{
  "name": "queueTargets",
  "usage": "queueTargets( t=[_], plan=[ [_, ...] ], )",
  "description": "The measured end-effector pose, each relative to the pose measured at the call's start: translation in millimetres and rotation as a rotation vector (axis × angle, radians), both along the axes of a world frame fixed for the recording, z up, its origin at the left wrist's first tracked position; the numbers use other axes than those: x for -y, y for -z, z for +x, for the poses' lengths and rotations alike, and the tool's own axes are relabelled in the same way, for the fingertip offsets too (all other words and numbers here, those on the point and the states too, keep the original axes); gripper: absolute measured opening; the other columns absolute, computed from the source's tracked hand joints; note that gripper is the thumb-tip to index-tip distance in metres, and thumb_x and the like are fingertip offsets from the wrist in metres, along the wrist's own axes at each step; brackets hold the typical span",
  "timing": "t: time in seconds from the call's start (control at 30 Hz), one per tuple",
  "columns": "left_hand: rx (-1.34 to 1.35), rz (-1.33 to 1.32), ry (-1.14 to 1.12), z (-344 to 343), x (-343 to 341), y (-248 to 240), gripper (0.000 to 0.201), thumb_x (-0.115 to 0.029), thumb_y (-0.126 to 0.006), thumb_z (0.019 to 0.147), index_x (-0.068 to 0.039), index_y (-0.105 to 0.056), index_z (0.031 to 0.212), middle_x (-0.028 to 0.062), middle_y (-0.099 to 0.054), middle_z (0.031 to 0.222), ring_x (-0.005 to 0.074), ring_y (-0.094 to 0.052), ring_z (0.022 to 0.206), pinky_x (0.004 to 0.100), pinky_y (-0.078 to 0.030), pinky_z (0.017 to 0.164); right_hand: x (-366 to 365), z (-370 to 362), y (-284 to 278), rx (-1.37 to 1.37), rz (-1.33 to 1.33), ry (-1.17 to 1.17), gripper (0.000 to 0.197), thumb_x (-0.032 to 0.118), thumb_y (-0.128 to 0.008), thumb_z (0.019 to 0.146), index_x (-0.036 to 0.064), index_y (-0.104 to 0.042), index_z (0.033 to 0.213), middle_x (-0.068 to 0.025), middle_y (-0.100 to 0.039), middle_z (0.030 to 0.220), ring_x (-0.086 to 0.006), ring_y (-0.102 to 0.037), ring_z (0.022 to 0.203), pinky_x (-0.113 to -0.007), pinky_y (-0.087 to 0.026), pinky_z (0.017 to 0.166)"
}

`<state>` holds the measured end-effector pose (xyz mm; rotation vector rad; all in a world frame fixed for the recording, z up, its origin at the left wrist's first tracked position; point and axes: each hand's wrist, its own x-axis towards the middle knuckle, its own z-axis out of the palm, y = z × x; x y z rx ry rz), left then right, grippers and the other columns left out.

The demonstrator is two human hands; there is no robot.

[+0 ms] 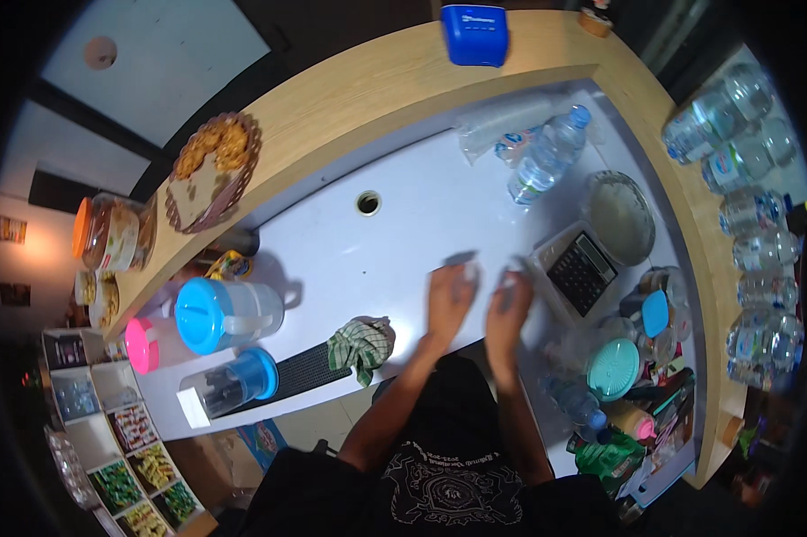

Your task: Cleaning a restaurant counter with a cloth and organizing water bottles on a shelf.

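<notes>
Over the white counter (403,259), my left hand (452,300) and my right hand (509,306) hover a short way apart in front of me. Motion smears the fingers of both hands, so whether they hold anything small does not show. Left of my left hand lies a crumpled green-and-white checked cloth (364,345), at the end of a black ribbed mat (305,377). To the right of my right hand sits a dark calculator (581,274) on a pale base. Behind it stands a round whitish bowl (620,219).
A blue-lidded pitcher (208,315), a pink-lidded container (141,346) and a blue-and-clear tumbler (242,380) stand left. A large water bottle (551,154) lies at the back. Bottles and a green-lidded tub (613,369) crowd the right. The raised wooden ledge (350,89) carries a snack basket (211,170).
</notes>
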<state>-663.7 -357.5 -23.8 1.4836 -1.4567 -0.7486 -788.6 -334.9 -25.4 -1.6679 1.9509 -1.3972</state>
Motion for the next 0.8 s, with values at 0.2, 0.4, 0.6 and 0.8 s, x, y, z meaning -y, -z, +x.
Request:
queueTargets(
  t=[0.2,0.4,0.6,0.8],
  plan=[
    [0.602,0.166,-0.429,156,-112,8,0.035,-0.024,-0.059,0.096,-0.002,-0.065,0.122,0.0191,-0.065,0.113,0.0394,-0.058,0.109,0.0496,-0.041,0.099,-41,135,18,-0.132,0.304,-0.95,0.071,0.033,-0.068,0.094,0.0103,-0.039,0.154,-0.0241,-0.032,0.158,-0.0481,-0.032,0.142,-0.054,-0.033,0.115],
    [-0.165,0.55,-0.408,214,-162,38,0.03,-0.011,-0.049,0.105,-0.002,-0.06,0.131,0.0165,-0.063,0.129,0.0262,-0.06,0.116,0.0363,-0.048,0.095,-60,194,8,-0.303,0.114,-1.188,0.072,0.028,-0.072,0.083,0.0186,-0.047,0.15,-0.0199,-0.036,0.156,-0.0401,-0.033,0.145,-0.053,-0.031,0.117],
    [-0.527,0.218,-0.417,207,-171,45,0.036,-0.001,-0.045,0.102,0.003,-0.054,0.137,0.0149,-0.065,0.126,0.0226,-0.062,0.114,0.0331,-0.045,0.104,-42,183,47,-0.595,-0.004,-1.286,0.057,0.018,-0.074,0.079,0.016,-0.062,0.134,-0.0135,-0.051,0.141,-0.0317,-0.046,0.133,-0.047,-0.039,0.112],
    [0.064,0.245,-0.296,242,-206,40,0.031,-0.008,-0.054,0.097,-0.001,-0.065,0.125,0.0202,-0.065,0.125,0.0388,-0.062,0.118,0.0441,-0.048,0.102,38,128,66,-0.065,0.159,-0.512,0.033,0.007,-0.071,0.084,0.0088,-0.071,0.117,-0.0134,-0.062,0.127,-0.0333,-0.057,0.117,-0.043,-0.05,0.1]
  ],
)
